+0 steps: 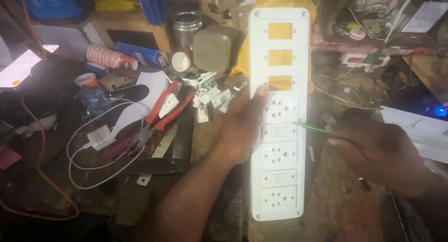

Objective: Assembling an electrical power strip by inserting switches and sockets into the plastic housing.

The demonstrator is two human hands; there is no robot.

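Left hand [242,125] grip holds white socket panel [279,176] upright; right hand [373,151] grip closed on green screwdriver [313,127], tip at panel.

The socket panel [279,113] lies lengthwise at centre, gripped along its left edge by the left hand [242,125], with the right hand [373,151] and its screwdriver [313,127] to the right, pliers [163,112] to the left, and loose switches [210,95] behind-left.
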